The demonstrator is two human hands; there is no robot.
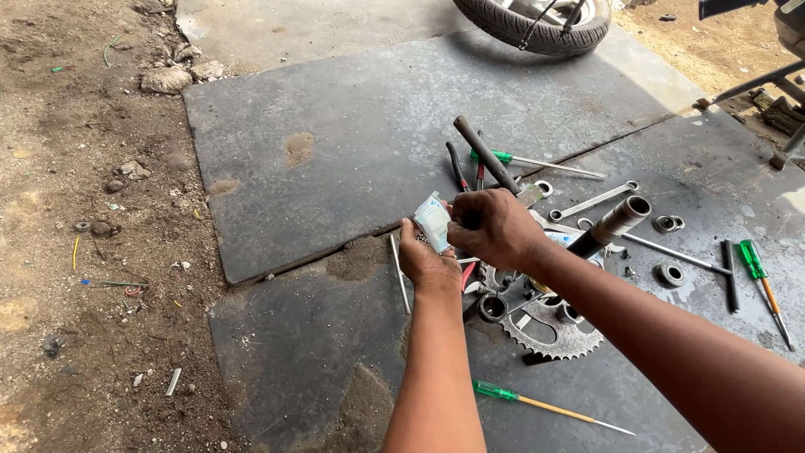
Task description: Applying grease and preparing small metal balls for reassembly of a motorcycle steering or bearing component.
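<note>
Nearest me, both forearms reach out over the dark mat [335, 143] that carries everything. Beyond them a tyre [537, 21] sits at the mat's far edge. Under my right forearm lies a toothed sprocket [558, 331], with a dark pipe [612, 225] slanting up just beyond it, toward the mat's right side. My right hand [495, 228] comes in over the left, fingers closed on the top of a small white-and-blue packet [433, 220]. My left hand [426, 262] holds the packet from below, fingers curled around its lower end, so the packet sits pinched between both hands above the mat's middle. Another dark rod [486, 153] lies past my hands, beside a green-handled screwdriver [537, 161]. A spanner [594, 200] lies right of that. One more green screwdriver [549, 408] lies near the mat's near edge, and a third [761, 285] near its right edge. A thin metal pin [400, 273] rests just left of my left hand. Small bearings [669, 224] lie scattered toward the right
</note>
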